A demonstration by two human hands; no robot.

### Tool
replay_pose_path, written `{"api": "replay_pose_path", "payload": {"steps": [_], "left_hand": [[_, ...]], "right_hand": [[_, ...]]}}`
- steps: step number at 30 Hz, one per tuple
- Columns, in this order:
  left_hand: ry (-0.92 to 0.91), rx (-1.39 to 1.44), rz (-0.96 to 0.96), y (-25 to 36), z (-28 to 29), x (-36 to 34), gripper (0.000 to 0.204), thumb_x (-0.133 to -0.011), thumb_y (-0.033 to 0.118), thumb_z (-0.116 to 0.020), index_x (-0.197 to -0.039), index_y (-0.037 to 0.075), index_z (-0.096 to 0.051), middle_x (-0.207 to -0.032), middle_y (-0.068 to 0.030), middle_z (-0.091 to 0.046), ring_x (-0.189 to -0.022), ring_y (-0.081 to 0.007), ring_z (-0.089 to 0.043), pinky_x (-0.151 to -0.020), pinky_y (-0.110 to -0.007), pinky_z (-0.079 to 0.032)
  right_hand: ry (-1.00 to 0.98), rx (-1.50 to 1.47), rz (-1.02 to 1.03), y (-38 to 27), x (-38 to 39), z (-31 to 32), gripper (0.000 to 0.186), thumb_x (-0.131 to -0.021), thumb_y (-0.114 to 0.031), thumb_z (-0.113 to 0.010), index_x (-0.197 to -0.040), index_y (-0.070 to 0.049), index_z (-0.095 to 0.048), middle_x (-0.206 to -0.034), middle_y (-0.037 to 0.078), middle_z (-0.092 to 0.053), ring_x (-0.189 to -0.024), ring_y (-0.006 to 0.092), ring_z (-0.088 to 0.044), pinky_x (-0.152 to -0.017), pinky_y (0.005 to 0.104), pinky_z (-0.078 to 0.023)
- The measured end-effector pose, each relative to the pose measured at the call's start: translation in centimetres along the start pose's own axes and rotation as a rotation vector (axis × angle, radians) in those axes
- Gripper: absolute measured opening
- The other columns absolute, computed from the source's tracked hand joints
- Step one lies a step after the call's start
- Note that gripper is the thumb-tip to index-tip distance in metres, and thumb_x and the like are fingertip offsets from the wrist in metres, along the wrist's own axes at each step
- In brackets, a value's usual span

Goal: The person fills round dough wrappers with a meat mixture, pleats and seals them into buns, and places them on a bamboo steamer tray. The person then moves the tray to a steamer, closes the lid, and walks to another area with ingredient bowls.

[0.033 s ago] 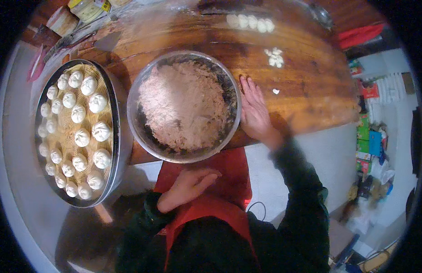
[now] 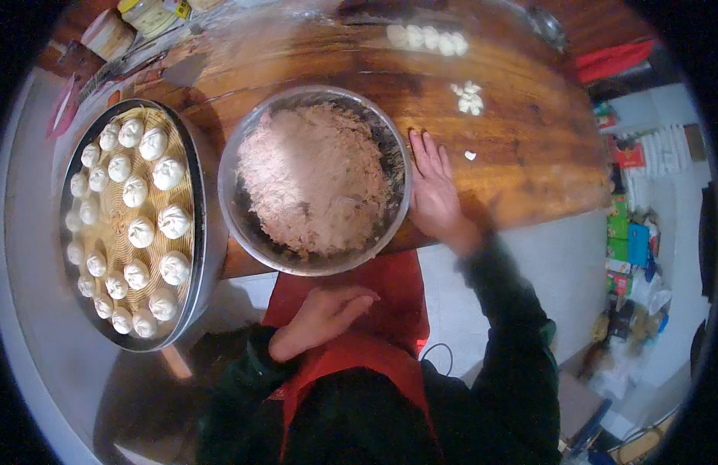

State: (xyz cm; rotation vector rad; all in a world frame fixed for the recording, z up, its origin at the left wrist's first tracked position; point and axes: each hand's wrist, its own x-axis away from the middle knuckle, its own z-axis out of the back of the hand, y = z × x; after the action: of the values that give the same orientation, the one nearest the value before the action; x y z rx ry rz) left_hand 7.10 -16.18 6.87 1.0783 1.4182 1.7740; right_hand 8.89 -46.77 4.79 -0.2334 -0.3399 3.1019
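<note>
A large steel bowl (image 2: pixel 408 190) full of pinkish minced filling (image 2: pixel 312 174) stands near the table's front edge. My right hand (image 2: pixel 435 194) lies flat on the wood just right of the bowl, fingers stretched forward and nothing in them. In front of the red apron (image 2: pixel 398 302), below the bowl's near rim, hovers my left hand (image 2: pixel 319 319), open and apart from the bowl, its thumb and fingers pointing right. To the left, a round steamer tray (image 2: pixel 195 232) with a woven mat carries many pleated white buns (image 2: pixel 173 222).
On the wooden table (image 2: pixel 522 147), a row of dough pieces (image 2: pixel 429 39) lies at the back, with a cluster of small dough lumps (image 2: pixel 467 98) and one scrap (image 2: pixel 470 156) nearer. A scraper (image 2: pixel 185 71) and jars (image 2: pixel 146 15) sit back left. Colourful packages (image 2: pixel 628 232) line the right side.
</note>
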Motion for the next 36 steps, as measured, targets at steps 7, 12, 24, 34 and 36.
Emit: {"api": "replay_pose_path", "payload": {"steps": [7, 12, 24, 34, 36], "left_hand": [[-0.007, -0.086, -0.073, 1.6, -2.4, 3.9, 0.024, -0.102, 0.027, -0.063, -0.113, 0.009, -0.075, -0.102, -0.0153, -0.075, -0.093, -0.0309, -0.074, -0.08, -0.039, -0.057], [-0.019, -0.013, -0.038, -0.9, -2.6, 5.0, 0.024, -0.101, 0.026, -0.064, -0.114, 0.008, -0.073, -0.101, -0.0154, -0.075, -0.093, -0.0323, -0.073, -0.079, -0.04, -0.057], [-0.142, 0.65, 0.272, -6.0, -6.5, 1.4, 0.048, -0.111, 0.033, -0.05, -0.149, 0.005, -0.049, -0.126, -0.0052, -0.066, -0.11, -0.0118, -0.062, -0.087, -0.028, -0.055], [-0.095, 0.271, -0.19, -7.2, -5.3, 2.5, 0.045, -0.107, 0.035, -0.055, -0.138, 0.001, -0.054, -0.11, -0.0165, -0.071, -0.102, -0.027, -0.069, -0.086, -0.038, -0.055], [-0.15, 0.172, -0.197, -7.1, -3.7, 3.0, 0.046, -0.104, 0.034, -0.06, -0.136, 0.002, -0.056, -0.112, -0.0193, -0.071, -0.106, -0.0317, -0.069, -0.09, -0.041, -0.054]], "right_hand": [[0.027, -0.288, 0.017, -2.4, 4.9, 0.4, 0.049, -0.097, -0.017, -0.054, -0.144, -0.001, -0.055, -0.161, 0.024, -0.039, -0.151, 0.0416, -0.033, -0.124, 0.0491, -0.028], [0.011, 0.111, -0.153, -3.3, 8.8, 0.6, 0.032, -0.098, -0.016, -0.06, -0.126, -0.001, -0.062, -0.132, 0.023, -0.062, -0.128, 0.0389, -0.057, -0.103, 0.044, -0.05], [-0.134, -1.014, -0.605, -11.3, 17.9, 0.6, 0.008, -0.1, -0.01, -0.067, -0.105, -0.004, -0.064, -0.092, 0.001, -0.067, -0.084, 0.0113, -0.063, -0.079, 0.0295, -0.053], [-0.405, -0.988, -0.349, -12.0, 17.5, -0.9, 0.021, -0.096, -0.004, -0.06, -0.116, -0.003, -0.057, -0.092, 0.005, -0.068, -0.084, 0.0106, -0.063, -0.077, 0.0277, -0.051], [-0.482, -0.956, -0.26, -12.6, 16.8, -0.6, 0.024, -0.095, -0.011, -0.068, -0.117, -0.003, -0.063, -0.101, 0.011, -0.073, -0.09, 0.0191, -0.071, -0.081, 0.0351, -0.057]]}}
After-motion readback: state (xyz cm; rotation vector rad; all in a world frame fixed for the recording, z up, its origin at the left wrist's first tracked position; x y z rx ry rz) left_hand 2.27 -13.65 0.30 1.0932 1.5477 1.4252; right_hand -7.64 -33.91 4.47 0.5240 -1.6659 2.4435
